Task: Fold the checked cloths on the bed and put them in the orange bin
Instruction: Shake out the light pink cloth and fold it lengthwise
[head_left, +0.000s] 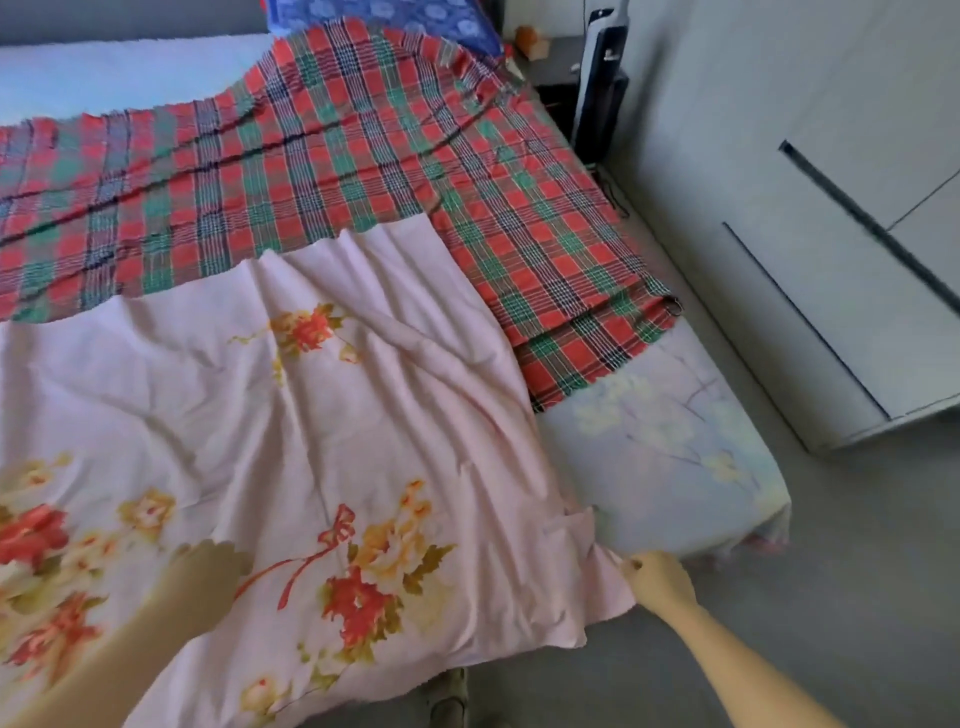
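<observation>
A red and green checked cloth (322, 161) lies spread across the far half of the bed, its right end folded over in layers near the bed's edge (587, 322). In front of it lies a pink floral sheet (291, 415), wrinkled. My left hand (208, 564) rests flat on the pink sheet near its front. My right hand (657, 577) pinches the sheet's front right corner at the bed's edge. No orange bin is in view.
A pale blue floral bedsheet (670, 452) covers the mattress at the right. A blue patterned pillow (384, 21) lies at the head. A dark bedside unit with an upright black and white device (602, 88) stands beyond. White cabinets (831, 208) line the right wall across a grey floor.
</observation>
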